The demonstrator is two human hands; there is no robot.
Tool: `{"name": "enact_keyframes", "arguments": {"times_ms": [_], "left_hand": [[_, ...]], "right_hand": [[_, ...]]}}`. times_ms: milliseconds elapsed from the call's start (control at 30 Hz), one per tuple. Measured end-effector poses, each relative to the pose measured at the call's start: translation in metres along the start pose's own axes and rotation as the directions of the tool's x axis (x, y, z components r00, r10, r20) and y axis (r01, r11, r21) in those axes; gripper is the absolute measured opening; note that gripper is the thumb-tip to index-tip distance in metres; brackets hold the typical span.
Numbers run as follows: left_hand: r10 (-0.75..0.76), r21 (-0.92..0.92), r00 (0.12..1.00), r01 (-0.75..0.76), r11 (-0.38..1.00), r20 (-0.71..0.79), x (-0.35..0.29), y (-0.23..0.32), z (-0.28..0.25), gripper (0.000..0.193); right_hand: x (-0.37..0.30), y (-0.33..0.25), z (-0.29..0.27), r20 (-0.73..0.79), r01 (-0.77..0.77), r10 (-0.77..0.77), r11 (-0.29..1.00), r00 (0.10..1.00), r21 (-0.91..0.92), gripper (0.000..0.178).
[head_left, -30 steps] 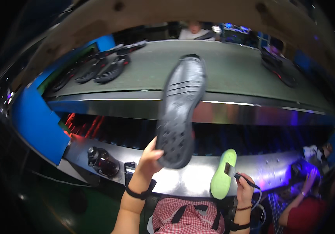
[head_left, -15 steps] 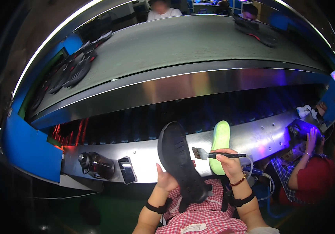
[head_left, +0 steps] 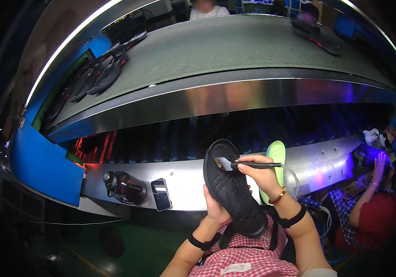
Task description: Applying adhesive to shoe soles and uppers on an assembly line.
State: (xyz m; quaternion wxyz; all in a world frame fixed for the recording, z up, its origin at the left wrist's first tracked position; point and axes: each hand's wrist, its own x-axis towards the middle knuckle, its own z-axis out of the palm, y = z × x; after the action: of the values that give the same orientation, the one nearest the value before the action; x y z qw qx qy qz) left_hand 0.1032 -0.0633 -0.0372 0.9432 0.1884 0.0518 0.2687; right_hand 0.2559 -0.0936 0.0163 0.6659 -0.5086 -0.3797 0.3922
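While left hand grips sole edge and right hand brush, bare bench reaches the phone.

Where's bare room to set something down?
Bare: the shiny metal ledge between the flat black phone and the held, long black sole; also the middle of the wide green belt. Crowded: the belt's left end, with black footwear, and around the lime-green sole, behind the right hand.

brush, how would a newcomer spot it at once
Below the grey-green belt, the left hand holds a black sole. Over its upper half, the right hand holds the brush. A thin black handle, whitish neck and brown bristles set it apart from the broad sole.
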Motion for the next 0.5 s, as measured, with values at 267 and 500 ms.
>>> {"name": "enact_keyframes", "arguments": {"times_ms": [267, 500], "left_hand": [[0.204, 0.181, 0.919, -0.149, 0.972, -0.336, 0.01, 0.002, -0.024, 0.079], [0.134, 0.144, 0.975, -0.109, 0.984, -0.177, 0.001, 0.038, -0.009, 0.093]], "right_hand": [[-0.03, 0.004, 0.029, 0.275, 0.504, -0.429, 0.632, 0.86, -0.589, 0.018], [-0.077, -0.008, -0.018, 0.553, 0.335, -0.042, 0.832, 0.832, -0.442, 0.018]]}}
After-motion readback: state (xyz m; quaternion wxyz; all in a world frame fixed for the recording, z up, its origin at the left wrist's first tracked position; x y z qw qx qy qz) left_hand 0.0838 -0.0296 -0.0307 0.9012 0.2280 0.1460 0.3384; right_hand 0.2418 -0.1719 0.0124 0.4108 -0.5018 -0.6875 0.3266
